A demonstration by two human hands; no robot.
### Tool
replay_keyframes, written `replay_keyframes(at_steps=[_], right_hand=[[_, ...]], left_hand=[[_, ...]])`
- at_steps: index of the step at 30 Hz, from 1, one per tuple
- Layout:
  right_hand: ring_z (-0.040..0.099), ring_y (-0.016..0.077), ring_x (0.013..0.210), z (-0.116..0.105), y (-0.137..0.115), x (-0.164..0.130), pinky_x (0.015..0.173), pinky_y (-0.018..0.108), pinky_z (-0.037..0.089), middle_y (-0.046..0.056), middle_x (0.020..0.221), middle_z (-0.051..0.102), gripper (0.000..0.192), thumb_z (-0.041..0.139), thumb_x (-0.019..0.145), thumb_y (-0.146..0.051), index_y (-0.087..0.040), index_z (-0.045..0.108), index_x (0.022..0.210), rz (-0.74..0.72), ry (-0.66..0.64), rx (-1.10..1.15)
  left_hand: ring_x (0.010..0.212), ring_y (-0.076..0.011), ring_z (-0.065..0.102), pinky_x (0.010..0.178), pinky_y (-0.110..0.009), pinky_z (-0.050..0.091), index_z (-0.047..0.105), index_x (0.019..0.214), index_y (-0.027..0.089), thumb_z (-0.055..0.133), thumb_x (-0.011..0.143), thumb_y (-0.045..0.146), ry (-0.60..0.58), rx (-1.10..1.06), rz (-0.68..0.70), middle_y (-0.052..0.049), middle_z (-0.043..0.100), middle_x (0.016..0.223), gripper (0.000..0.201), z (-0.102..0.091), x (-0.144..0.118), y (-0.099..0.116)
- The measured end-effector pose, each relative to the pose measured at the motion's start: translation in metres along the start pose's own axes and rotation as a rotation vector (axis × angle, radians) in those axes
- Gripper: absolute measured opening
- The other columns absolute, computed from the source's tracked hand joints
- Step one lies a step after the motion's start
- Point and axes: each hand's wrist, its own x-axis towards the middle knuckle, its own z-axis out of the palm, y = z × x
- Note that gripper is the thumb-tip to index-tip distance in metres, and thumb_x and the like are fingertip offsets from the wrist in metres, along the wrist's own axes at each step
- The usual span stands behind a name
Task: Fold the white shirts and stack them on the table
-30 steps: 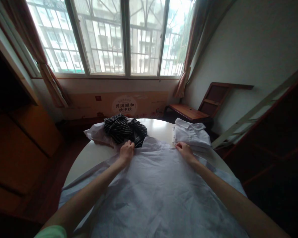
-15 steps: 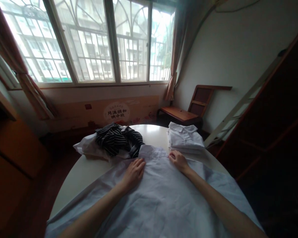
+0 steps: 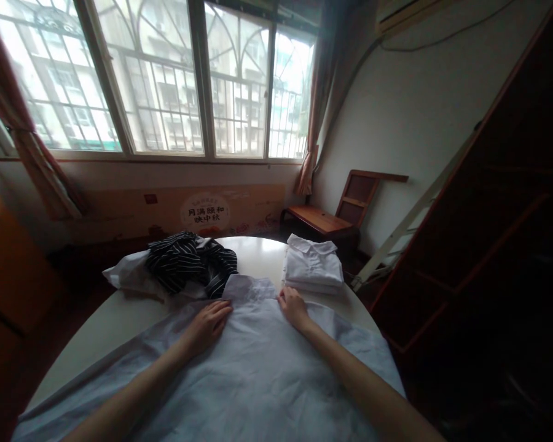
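Note:
A white shirt (image 3: pixel 258 368) lies spread over the round table, its collar (image 3: pixel 249 287) pointing away from me. My left hand (image 3: pixel 212 319) rests palm down on the cloth to the left of the collar, fingers stretched forward. On the collar's right side, my right hand (image 3: pixel 293 307) has its fingers bent and pinched together at the shirt's edge. Just beyond it sits a stack of folded white shirts (image 3: pixel 314 263), the top one with its collar and buttons upward. A crumpled black-and-white striped garment (image 3: pixel 184 261) lies beyond my left hand, on top of white cloth (image 3: pixel 129 273).
The white table's rim (image 3: pixel 69 344) curves around on the left. Behind stand a wooden chair (image 3: pixel 322 218) and a printed panel (image 3: pixel 166 205) under the barred windows. At right, a pale ladder (image 3: pixel 400 227) leans beside a dark wooden piece of furniture (image 3: pixel 447 245).
The view has turned to the right, so the table and everything on it appear further left. Both hands stay at about the same places on the shirt beside the collar.

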Motion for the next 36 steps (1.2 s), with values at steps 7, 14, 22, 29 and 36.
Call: replay_keyframes(at_steps=[7,14,22,29,36], right_hand=[[0.054,0.0214,0.091,0.001,0.012,0.003,0.078,0.028,0.038,0.009,0.093,0.062,0.012,0.044,0.085,-0.020,-0.017,0.055,0.086,-0.012,-0.044,0.033],[0.055,0.0212,0.089,-0.007,0.016,0.001,0.077,0.028,0.039,0.008,0.090,0.062,0.013,0.042,0.084,-0.020,-0.020,0.055,0.082,-0.012,-0.039,0.133],[0.055,0.0214,0.089,-0.007,0.014,0.000,0.076,0.028,0.038,0.008,0.090,0.063,0.013,0.043,0.085,-0.020,-0.019,0.055,0.082,-0.021,-0.041,0.107],[0.056,0.0195,0.086,-0.003,0.012,0.001,0.075,0.025,0.038,0.008,0.088,0.063,0.011,0.045,0.085,-0.020,-0.019,0.055,0.082,-0.017,-0.028,0.103],[0.057,0.0186,0.084,0.000,0.008,0.001,0.074,0.024,0.038,0.008,0.087,0.062,0.010,0.044,0.085,-0.018,-0.018,0.054,0.082,-0.032,0.003,0.062]], left_hand=[[0.112,-0.0188,0.052,0.096,-0.034,0.043,0.061,0.111,0.022,0.043,0.077,0.015,0.020,0.049,-0.068,-0.005,0.059,0.119,0.039,0.005,0.006,0.009],[0.112,-0.0184,0.052,0.098,-0.035,0.041,0.062,0.108,0.022,0.042,0.076,0.016,0.083,0.056,-0.145,-0.003,0.060,0.118,0.038,0.015,0.011,0.016],[0.114,-0.0184,0.051,0.098,-0.035,0.042,0.059,0.114,0.021,0.042,0.074,0.011,-0.012,0.088,-0.114,-0.004,0.058,0.121,0.045,0.003,0.008,0.020],[0.116,-0.0190,0.049,0.099,-0.036,0.041,0.056,0.117,0.022,0.044,0.070,0.007,-0.017,0.059,-0.100,-0.005,0.055,0.124,0.050,0.001,0.003,0.011],[0.117,-0.0205,0.048,0.099,-0.038,0.040,0.057,0.116,0.020,0.045,0.070,0.007,-0.020,0.028,-0.111,-0.007,0.056,0.123,0.049,-0.003,0.004,0.012]])
